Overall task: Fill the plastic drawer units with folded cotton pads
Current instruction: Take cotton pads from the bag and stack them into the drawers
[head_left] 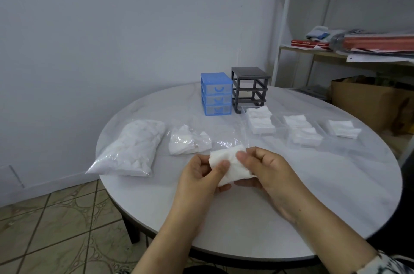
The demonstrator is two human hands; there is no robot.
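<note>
Both forearms were extended over the near edge of a round white table [224, 217]. The left hand [201, 175] and the right hand [264, 168] were raised just above it, palms turned inward. The table stood on a tiled floor [56, 229] by a pale wall, with a shelf unit [336, 54] at the right. A white cotton pad [230, 161] was pinched between the hands, each thumb pressed on its upper face and the curled fingers underneath. A blue drawer unit [216, 93] and a grey drawer frame [249, 88] were seen at the far side, well apart from the pad.
</note>
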